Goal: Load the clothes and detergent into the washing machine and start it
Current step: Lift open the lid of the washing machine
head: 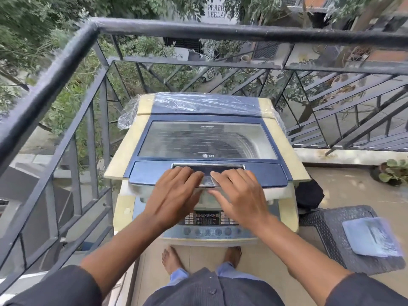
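Note:
A top-loading washing machine (123,160) with cream sides stands in front of me on a balcony. Its blue lid (207,140) has a glass window and lies down flat. My left hand (174,193) and my right hand (238,195) rest side by side on the lid's front handle (208,167), fingers spread over its edge. Below my hands the control panel (207,221) shows a lit display and a row of round buttons. A folded light-blue cloth (371,237) lies on a dark woven stool at the right. No detergent is in view.
A black metal railing (66,69) runs along the left and behind the machine. The dark stool (326,228) stands close to the machine's right side. A dark bag (309,195) sits behind it, and a potted plant (393,173) at the far right. My bare feet stand on the tiled floor.

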Action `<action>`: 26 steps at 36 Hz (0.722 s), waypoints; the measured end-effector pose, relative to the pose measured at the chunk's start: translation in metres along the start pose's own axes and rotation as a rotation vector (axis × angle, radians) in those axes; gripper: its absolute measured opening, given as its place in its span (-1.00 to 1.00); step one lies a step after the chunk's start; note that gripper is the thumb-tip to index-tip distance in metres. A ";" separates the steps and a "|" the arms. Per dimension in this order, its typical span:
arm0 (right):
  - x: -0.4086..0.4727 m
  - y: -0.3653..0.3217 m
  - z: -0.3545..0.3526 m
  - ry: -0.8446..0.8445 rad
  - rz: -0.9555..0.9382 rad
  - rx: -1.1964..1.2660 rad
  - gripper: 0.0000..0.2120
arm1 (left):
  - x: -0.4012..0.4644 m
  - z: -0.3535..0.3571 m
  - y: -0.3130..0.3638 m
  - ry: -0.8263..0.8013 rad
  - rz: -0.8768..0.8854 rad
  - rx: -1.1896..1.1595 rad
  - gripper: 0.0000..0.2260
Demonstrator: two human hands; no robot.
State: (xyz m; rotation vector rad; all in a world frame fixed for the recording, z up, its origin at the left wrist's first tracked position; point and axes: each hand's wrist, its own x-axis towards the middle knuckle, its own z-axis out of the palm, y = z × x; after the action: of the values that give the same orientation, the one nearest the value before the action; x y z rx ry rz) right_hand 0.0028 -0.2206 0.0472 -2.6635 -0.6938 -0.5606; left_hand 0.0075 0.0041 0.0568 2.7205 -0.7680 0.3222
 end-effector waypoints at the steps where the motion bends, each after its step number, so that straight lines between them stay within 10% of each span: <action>1: 0.005 0.001 -0.004 0.025 -0.011 0.007 -0.62 | 0.005 -0.005 -0.002 0.013 0.005 0.000 -0.69; 18: 0.131 0.011 -0.068 0.377 0.031 -0.116 -0.82 | 0.092 -0.073 -0.007 0.467 0.025 0.145 -0.62; 26: 0.195 0.010 -0.081 0.508 0.292 -0.244 -0.63 | 0.122 -0.075 -0.007 0.317 -0.003 0.232 -0.24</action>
State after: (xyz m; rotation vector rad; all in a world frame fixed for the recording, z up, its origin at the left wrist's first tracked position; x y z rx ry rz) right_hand 0.1416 -0.1859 0.2022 -2.5917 -0.0927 -1.2353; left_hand 0.1030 -0.0228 0.1609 2.7764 -0.6707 0.8666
